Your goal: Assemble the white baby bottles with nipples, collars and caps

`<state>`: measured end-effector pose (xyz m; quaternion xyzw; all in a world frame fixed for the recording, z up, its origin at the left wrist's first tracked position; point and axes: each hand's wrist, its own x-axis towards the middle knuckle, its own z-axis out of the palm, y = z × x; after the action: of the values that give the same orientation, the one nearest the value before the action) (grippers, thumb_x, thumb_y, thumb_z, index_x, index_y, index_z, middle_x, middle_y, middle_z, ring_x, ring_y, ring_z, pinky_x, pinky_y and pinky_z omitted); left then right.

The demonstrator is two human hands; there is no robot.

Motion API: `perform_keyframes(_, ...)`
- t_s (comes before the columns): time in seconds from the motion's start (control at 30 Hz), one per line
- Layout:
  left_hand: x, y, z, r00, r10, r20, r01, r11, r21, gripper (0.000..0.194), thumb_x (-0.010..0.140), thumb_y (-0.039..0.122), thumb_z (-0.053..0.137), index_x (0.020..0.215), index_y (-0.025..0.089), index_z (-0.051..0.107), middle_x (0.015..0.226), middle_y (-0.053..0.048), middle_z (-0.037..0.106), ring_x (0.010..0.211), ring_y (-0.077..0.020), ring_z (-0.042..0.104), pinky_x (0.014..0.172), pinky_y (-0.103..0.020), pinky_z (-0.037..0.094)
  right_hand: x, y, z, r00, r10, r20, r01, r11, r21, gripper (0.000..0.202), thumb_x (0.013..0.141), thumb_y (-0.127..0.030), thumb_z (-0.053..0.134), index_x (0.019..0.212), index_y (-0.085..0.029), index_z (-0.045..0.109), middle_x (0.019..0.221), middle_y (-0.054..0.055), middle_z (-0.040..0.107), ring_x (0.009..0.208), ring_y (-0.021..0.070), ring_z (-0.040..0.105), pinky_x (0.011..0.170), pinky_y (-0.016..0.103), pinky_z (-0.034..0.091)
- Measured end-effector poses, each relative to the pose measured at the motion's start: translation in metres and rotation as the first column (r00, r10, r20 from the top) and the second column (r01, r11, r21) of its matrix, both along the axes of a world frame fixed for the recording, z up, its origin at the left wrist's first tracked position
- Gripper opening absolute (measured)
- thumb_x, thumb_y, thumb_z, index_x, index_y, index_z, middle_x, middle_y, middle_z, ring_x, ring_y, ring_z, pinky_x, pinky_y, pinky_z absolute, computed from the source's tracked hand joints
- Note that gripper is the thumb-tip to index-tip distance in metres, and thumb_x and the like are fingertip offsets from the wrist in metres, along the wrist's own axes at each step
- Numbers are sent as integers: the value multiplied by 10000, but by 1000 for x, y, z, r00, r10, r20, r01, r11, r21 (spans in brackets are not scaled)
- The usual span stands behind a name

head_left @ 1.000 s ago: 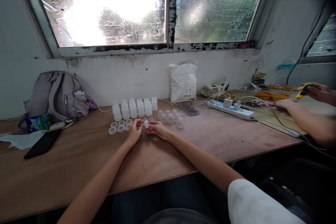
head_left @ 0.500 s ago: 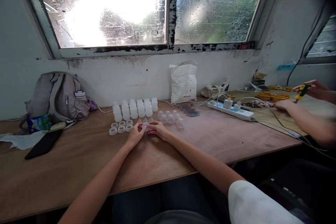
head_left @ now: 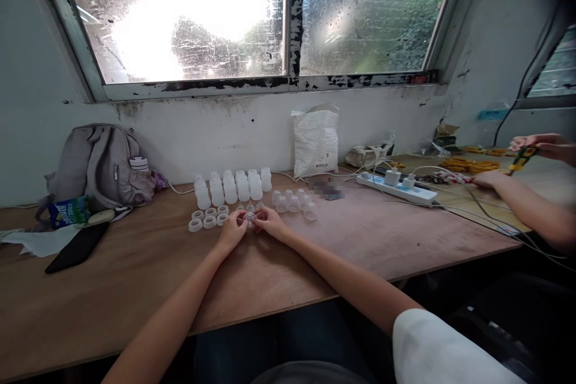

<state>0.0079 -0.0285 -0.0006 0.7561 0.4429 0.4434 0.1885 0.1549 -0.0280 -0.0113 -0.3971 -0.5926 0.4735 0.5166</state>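
Between my fingertips is a clear bottle ring [head_left: 249, 219], held just above the tabletop; a teat may be inside it, but it is too small to tell. My left hand [head_left: 233, 231] pinches its left side, while my right hand [head_left: 271, 224] grips the right. Just beyond my fingers stand clear teats [head_left: 250, 207], partly hidden. Several more rings [head_left: 209, 222] lie in rows left of my left hand. Behind them, frosted baby bottles [head_left: 230, 187] stand upright in a row. Clear domed caps [head_left: 293, 203] sit to the right of my right hand.
At the left are a grey backpack [head_left: 96, 162], a black phone-like slab [head_left: 77, 247] and a blue-green packet [head_left: 69, 211]. A white plastic bag [head_left: 315, 141] leans on the wall. Rightward lies a power strip [head_left: 396, 189] with cables. Another person's hands hold a yellow-black screwdriver [head_left: 523, 159].
My hands stay together on the ring, with only a slight shift of the fingers. The other person's upper hand and screwdriver have moved a little.
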Motion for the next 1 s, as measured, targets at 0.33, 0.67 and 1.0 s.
perform_keyframes(0.33, -1, -1, 3, 996, 58, -71, -51, 994, 92, 204, 697, 124, 511, 880, 170, 589, 809, -53, 639, 711, -181, 595, 675, -303, 452, 3, -3, 0, 926, -245, 289, 145, 934, 328, 141, 665, -214, 573, 796, -180, 530, 524, -57, 543, 456, 86, 512, 442, 178, 383)
perform_keyframes(0.67, -1, -2, 1, 993, 27, -113, -16, 995, 100, 153, 717, 171, 519, 859, 179, 575, 834, -50, 644, 741, -178, 596, 680, -292, 454, 3, -5, 3, 888, -285, 360, 129, 907, 400, 125, 684, -156, 517, 805, -177, 542, 607, -32, 552, 531, 86, 499, 496, 177, 381)
perform_keyframes(1.0, -2, -3, 2, 991, 41, -129, -24, 991, 131, 77, 742, 219, 500, 790, 182, 546, 692, -17, 616, 613, -145, 574, 586, -251, 430, 2, -7, 7, 866, -304, 397, 103, 885, 453, 90, 699, -147, 492, 782, -177, 509, 581, -36, 519, 521, 87, 475, 492, 179, 363)
